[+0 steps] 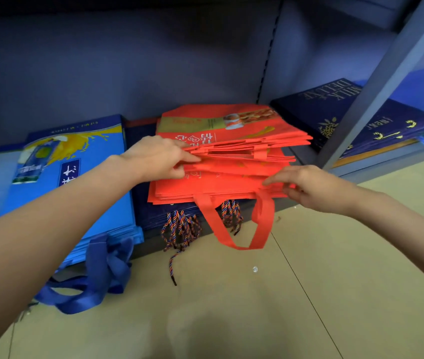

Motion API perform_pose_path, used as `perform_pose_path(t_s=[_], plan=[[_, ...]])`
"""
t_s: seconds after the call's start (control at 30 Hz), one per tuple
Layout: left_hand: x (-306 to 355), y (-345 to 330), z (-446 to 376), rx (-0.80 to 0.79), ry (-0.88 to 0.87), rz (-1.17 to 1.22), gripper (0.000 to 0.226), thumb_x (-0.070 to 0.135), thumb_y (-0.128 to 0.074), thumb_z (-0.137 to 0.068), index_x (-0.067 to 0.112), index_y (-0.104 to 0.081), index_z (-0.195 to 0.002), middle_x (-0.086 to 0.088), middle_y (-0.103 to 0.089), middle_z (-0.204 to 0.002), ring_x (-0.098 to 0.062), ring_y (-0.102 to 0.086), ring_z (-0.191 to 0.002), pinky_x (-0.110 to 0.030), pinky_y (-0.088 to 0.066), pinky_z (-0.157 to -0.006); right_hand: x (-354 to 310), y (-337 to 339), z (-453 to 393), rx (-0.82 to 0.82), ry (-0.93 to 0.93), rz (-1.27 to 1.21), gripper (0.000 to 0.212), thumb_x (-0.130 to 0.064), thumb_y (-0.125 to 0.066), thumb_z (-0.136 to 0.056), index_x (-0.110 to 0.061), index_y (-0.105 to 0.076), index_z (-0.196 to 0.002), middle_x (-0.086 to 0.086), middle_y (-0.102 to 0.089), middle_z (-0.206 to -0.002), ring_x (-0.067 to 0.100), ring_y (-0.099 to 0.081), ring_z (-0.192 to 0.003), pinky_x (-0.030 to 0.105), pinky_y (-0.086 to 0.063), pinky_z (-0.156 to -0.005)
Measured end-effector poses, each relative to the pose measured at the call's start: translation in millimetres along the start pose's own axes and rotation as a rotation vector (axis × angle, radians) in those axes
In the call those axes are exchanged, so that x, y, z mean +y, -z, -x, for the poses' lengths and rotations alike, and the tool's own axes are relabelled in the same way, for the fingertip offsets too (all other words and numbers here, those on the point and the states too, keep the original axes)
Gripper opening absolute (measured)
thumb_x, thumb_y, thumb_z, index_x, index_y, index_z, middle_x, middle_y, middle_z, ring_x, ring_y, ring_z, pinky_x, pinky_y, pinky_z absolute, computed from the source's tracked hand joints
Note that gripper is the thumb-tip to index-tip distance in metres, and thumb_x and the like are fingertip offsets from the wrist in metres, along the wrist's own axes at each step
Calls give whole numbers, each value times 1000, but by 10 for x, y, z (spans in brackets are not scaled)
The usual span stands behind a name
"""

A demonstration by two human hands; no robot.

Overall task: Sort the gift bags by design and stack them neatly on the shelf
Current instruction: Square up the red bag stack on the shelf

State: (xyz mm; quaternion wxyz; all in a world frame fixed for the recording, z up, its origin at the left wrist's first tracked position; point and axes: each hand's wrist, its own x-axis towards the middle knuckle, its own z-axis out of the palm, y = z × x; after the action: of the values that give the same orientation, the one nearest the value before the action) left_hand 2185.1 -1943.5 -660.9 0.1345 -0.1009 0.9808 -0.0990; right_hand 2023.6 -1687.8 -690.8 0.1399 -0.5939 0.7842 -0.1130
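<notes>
A pile of flat red gift bags [234,141] lies on the bottom shelf, on top of dark navy bags [159,216] with braided cord handles. The red pile is uneven, its upper bags shifted back and right. My left hand [159,159] lies on the pile's left side, fingers slid in between the layers and thumb under. My right hand [306,185] touches the front right edge of the lower red bags with loosely bent fingers. One red handle loop [239,224] hangs over the shelf edge.
A stack of light blue bags [76,177] with blue handles [97,278] lies to the left. Navy "Milk Deluxe" bags [330,107] lie to the right behind a grey shelf post [376,94]. Beige floor [283,294] spreads below, with a loose cord [172,268].
</notes>
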Motion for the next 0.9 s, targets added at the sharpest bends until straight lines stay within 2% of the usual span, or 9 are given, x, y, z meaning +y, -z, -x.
perform_pose_path(t_s=[0.07, 0.13, 0.2, 0.27, 0.37, 0.53, 0.63, 0.8, 0.9], plan=[[-10, 40, 12, 30, 19, -2, 47, 33, -39, -96, 49, -33, -140, 6, -30, -152, -28, -47, -125, -35, -44, -92, 7, -132, 43, 24, 53, 213, 75, 13, -56, -75, -25, -43, -139, 5, -37, -143, 27, -48, -114, 29, -45, -90], [-21, 43, 35, 40, 17, -18, 47, 31, -36, -98, 47, -29, -142, 4, -30, -152, -29, -48, -123, -36, -44, -91, 10, -289, 81, 67, 165, 496, 95, 14, -64, -59, -32, -38, -139, 3, -28, -148, 24, -44, -97, 36, -54, -69], [-50, 38, 59, 47, 17, -30, 50, 28, -34, -99, 46, -23, -144, 3, -21, -156, -32, -51, -120, -38, -44, -91, -3, -416, 96, 84, 269, 568, 79, 5, -73, -54, -27, -53, -123, 5, -44, -139, 21, -39, -86, 33, -50, -58], [-77, 48, 78, 78, 1, -33, 59, 19, -34, -99, 48, -11, -145, 5, -7, -159, -34, -58, -103, -38, -47, -80, -49, -446, 83, 140, 362, 556, 36, -8, -77, -62, -19, -64, -94, 5, -59, -120, 20, -39, -84, 32, -48, -59], [-40, 80, 86, 87, -39, -86, 79, 3, -38, -92, 56, -8, -141, 7, 11, -158, -28, -57, -93, -31, -38, -61, -71, -297, 45, 215, 336, 386, 12, -24, -57, -81, -14, -60, -85, 2, -58, -105, 21, -44, -84, 35, -51, -62], [166, -21, 144, -53, -72, -113, 42, 43, -30, -99, 53, -26, -140, 12, 2, -158, -26, -52, -122, -33, -46, -85, -62, -206, 108, 118, 350, 200, 9, -16, -62, -81, -11, -59, -87, 3, -53, -106, 23, -58, -88, 34, -50, -72], [175, -74, 129, -74, -63, -75, 60, 71, -35, -86, 52, -23, -141, 13, -2, -158, -26, -49, -125, -33, -45, -87, -108, -283, 152, -2, 322, 288, 15, -11, -65, -81, -17, -58, -92, 1, -52, -110, 25, -58, -89, 38, -53, -63], [154, -108, 36, -127, -77, -91, 71, 73, -47, -78, 50, -25, -142, 12, -5, -158, -24, -41, -132, -35, -44, -91, -162, -273, 142, -106, 208, 285, 50, 4, -44, -84, -28, -56, -120, -8, -52, -126, 21, -49, -102, 34, -45, -87], [75, -62, -8, -155, -141, -11, 67, 67, -51, -80, 50, -29, -141, 13, -8, -157, -20, -30, -139, -34, -38, -99, -172, -276, 131, -114, 224, 344, 48, 6, -47, -82, -25, -58, -118, -5, -50, -128, 22, -47, -101, 36, -47, -86]])
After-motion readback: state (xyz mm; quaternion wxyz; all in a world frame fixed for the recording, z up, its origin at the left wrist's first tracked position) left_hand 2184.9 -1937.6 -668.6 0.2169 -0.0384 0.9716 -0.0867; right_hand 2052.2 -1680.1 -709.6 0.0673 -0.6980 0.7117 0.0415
